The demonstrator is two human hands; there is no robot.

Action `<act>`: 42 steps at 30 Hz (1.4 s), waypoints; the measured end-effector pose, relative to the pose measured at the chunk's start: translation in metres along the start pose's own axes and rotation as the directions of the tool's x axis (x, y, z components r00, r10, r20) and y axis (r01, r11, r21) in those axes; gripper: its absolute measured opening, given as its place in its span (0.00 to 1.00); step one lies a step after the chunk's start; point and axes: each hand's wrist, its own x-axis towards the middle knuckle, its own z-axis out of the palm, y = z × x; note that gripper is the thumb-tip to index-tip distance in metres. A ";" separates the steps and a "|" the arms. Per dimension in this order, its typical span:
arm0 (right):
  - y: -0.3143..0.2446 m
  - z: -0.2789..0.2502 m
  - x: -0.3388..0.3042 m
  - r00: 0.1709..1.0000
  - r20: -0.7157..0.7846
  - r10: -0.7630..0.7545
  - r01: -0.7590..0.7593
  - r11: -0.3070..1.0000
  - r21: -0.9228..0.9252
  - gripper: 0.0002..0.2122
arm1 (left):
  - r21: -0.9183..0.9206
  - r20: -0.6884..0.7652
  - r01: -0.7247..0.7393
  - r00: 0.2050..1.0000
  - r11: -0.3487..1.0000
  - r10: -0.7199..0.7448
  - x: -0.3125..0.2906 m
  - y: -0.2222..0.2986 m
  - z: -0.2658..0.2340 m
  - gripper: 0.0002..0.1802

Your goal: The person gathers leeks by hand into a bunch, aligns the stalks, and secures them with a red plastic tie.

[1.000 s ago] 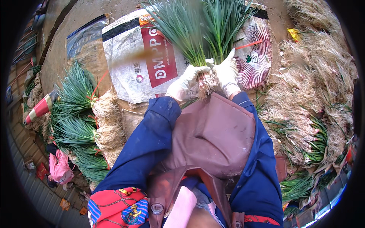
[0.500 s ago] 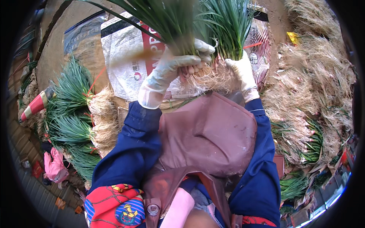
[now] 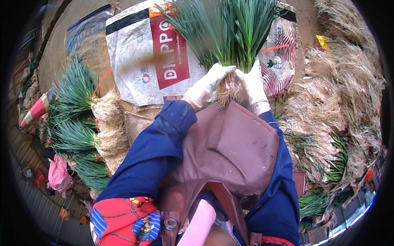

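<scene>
Both my white-gloved hands hold green onions (image 3: 227,33) together over a flat printed sack. The long green leaves point away from me, while their pale roots (image 3: 229,91) hang down between my hands toward the maroon apron (image 3: 230,143). My left hand (image 3: 209,84) is closed around the left side of the stems, just above the roots. On the right side, my right hand (image 3: 255,87) presses against the stem bases. Its fingertips are partly hidden behind the leaves and stems. Beside the leaves on the right, a red tie strip (image 3: 274,48) lies on the white sack (image 3: 135,53).
Tied bunches of green onions (image 3: 76,135) are stacked at my left, roots facing inward. A large heap of loose, rooty onions (image 3: 328,102) fills the right side. A red-and-white striped object (image 3: 37,111) and a pink bundle (image 3: 59,174) sit at the far left.
My left hand has brought its raised bunch down and to the right, against the bunch in my right hand. The two bunches now stand together with roots gathered between my hands.
</scene>
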 end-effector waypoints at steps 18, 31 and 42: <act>-0.022 0.032 -0.009 0.981 0.086 -0.174 0.194 0.905 -0.379 0.38 | 0.122 -0.416 -0.261 0.862 0.957 0.289 0.039 0.001 0.001 0.73; 0.022 0.032 0.028 0.998 -0.059 0.025 -0.021 0.997 0.074 0.29 | 0.133 -0.603 -0.308 0.730 0.942 0.323 0.013 0.028 0.055 0.61; 0.052 -0.006 0.036 0.996 -0.080 -0.027 0.041 0.982 0.182 0.17 | -0.072 -0.255 -0.265 0.937 0.961 0.240 -0.042 0.017 0.040 0.55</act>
